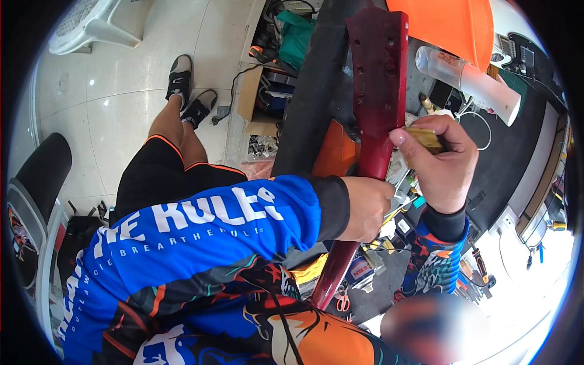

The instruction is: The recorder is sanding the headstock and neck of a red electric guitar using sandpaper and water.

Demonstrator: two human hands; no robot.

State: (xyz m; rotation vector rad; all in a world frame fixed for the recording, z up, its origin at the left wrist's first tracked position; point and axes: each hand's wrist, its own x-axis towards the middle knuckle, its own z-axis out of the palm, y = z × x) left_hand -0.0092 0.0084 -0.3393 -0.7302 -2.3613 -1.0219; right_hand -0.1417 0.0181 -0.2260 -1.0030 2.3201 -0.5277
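1. Head view: a glossy dark-red guitar neck (pixel 375 155) slants over the black worktop (pixel 313 115), just inside the surface's left edge; whether it rests there is hidden.
2. Its broad headstock (pixel 375 85), pierced by small round holes, points toward the far edge; the other end disappears by the person's clothing.
3. It looks stiff and moderately light, probably wood; the shiny finish may be slippery and mark easily. The narrow shaft seems the best place to take hold.
4. There the left hand (pixel 367 208) wraps it in a closed fist.
5. Beside the headstock's base, the right hand (pixel 449 163) pinches a folded yellowish-brown piece (pixel 427 140) between thumb and fingers; I cannot tell its material or whether it touches the neck.
6. Left of the shaft lies a flat orange-brown piece (pixel 334 149); beyond the right hand, a frosted plastic cylinder (pixel 499 100); toward the near edge, orange-handled scissors (pixel 344 303).
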